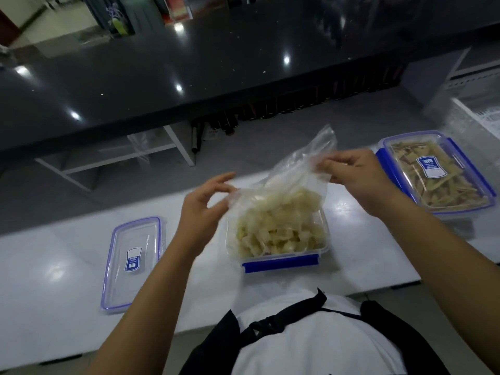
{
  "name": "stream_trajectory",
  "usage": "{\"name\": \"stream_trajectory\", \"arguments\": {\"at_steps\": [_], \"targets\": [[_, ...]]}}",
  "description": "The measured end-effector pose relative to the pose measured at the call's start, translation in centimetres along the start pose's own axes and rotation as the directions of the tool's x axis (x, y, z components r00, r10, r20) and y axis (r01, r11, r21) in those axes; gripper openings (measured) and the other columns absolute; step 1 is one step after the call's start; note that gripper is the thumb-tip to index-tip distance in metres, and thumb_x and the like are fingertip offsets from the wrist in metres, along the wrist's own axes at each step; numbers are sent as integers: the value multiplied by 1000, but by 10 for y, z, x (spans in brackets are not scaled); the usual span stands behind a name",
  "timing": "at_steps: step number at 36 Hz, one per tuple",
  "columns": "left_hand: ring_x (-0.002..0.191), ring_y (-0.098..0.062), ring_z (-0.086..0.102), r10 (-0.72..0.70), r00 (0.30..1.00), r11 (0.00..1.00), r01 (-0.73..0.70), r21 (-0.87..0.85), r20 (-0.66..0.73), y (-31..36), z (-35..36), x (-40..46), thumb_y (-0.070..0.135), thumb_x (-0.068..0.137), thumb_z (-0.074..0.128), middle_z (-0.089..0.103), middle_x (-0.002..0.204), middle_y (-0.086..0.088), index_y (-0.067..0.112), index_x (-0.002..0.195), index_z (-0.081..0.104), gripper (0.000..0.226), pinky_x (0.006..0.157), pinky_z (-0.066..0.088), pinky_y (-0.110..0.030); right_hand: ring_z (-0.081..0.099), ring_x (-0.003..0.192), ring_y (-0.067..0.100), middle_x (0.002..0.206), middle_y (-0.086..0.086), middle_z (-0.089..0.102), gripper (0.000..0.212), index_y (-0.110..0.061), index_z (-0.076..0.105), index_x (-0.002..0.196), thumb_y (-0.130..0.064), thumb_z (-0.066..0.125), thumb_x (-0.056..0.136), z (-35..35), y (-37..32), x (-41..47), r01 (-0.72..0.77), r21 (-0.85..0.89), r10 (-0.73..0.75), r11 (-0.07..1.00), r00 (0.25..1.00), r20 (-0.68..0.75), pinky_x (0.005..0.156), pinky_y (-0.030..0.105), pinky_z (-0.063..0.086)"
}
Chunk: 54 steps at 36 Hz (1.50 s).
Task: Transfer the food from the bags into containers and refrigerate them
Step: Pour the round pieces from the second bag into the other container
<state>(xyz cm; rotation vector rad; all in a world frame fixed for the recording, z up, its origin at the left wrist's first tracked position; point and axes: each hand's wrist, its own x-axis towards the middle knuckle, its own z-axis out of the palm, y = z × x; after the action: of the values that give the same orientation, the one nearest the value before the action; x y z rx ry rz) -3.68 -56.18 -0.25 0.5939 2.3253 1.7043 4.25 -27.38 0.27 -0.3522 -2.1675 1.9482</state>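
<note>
A clear plastic bag (295, 171) of pale chopped food (276, 226) rests in an open clear container with blue clips (281, 263) at the middle of the white table. My right hand (357, 177) pinches the bag's upper right edge. My left hand (205, 207) touches the bag's left edge with thumb and fingers; the grip looks loose. The container's loose lid (132, 263) lies flat to the left. A second container (438, 171), lidded and clipped shut, holds tan strips at the right.
The white table (54, 280) runs left to right, with its near edge close to my body. A dark glossy counter (162, 77) overhangs beyond it, with a white frame (113, 163) underneath.
</note>
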Motion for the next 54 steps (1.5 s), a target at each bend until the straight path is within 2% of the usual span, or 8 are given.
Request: {"name": "stream_trajectory", "arguments": {"at_steps": [10, 17, 23, 33, 38, 45, 49, 54], "targets": [[116, -20, 65, -103, 992, 962, 117, -247, 69, -1, 2, 9, 4, 92, 63, 73, 119, -2, 24, 113, 69, 29, 105, 50, -41, 70, 94, 8, 94, -8, 76, 16, -27, 78, 86, -37, 77, 74, 0, 10, -4, -90, -53, 97, 995, 984, 150, 90, 32, 53], [133, 5, 37, -125, 965, 986, 95, 139, 231, -16, 12, 7, 10, 83, 76, 38, 148, 30, 66, 138, 36, 88, 88, 42, -3, 73, 88, 15, 93, -2, 78, 23, -26, 80, 91, -8, 65, 89, 0, 39, -13, -150, -73, 150, 986, 989, -7, 77, 27, 58], [151, -14, 18, -55, 950, 885, -96, 455, 307, -16, 23, 22, -1, 87, 65, 17, 163, 17, 69, 142, 21, 99, 110, 26, -28, 73, 79, 8, 88, -1, 78, 27, -27, 80, 83, -7, 62, 89, 6, 33, -8, -168, -43, 165, 985, 985, -56, 68, 17, 57], [145, -11, 25, -14, 958, 903, -110, 415, 286, -20, 26, 31, 32, 81, 83, 24, 161, 14, 66, 136, 38, 80, 107, 31, -27, 68, 61, -5, 63, -13, 73, 39, -21, 73, 65, -11, 54, 98, 7, 44, -7, -278, 75, 286, 958, 948, -140, 50, 6, 48], [120, 0, 57, -16, 997, 994, 8, 112, 70, -5, 35, 50, 47, 95, 61, 63, 127, 19, 48, 100, 74, 13, 85, 45, -11, 69, 102, 26, 106, 9, 74, 18, -11, 76, 99, -5, 59, 94, 9, 40, -8, -208, 66, 213, 976, 973, -86, 93, 41, 57], [132, -6, 47, -160, 977, 975, 134, 177, 144, -25, 26, 44, -7, 93, 51, 57, 137, 19, 55, 119, 62, 68, 101, 44, -20, 72, 87, 20, 94, 6, 77, 23, -23, 78, 87, -11, 59, 92, 10, 41, -11, -156, 94, 163, 983, 984, -75, 79, 32, 56], [133, 3, 30, -135, 931, 947, 20, 320, 341, -24, 22, 36, 18, 87, 78, 32, 153, 23, 64, 138, 37, 80, 97, 26, -4, 69, 105, 17, 118, 0, 70, 40, -28, 70, 119, -14, 79, 83, 3, 38, -11, -65, 18, 62, 998, 988, 144, 81, 27, 57], [135, -3, 38, -105, 927, 956, -6, 295, 361, -11, 28, 41, 22, 77, 86, 40, 151, 22, 54, 114, 66, 53, 98, 36, -18, 59, 122, 9, 132, -8, 64, 25, -20, 79, 97, -25, 78, 73, -1, 19, -3, -29, 83, 11, 996, 978, 210, 91, 27, 53]]}}
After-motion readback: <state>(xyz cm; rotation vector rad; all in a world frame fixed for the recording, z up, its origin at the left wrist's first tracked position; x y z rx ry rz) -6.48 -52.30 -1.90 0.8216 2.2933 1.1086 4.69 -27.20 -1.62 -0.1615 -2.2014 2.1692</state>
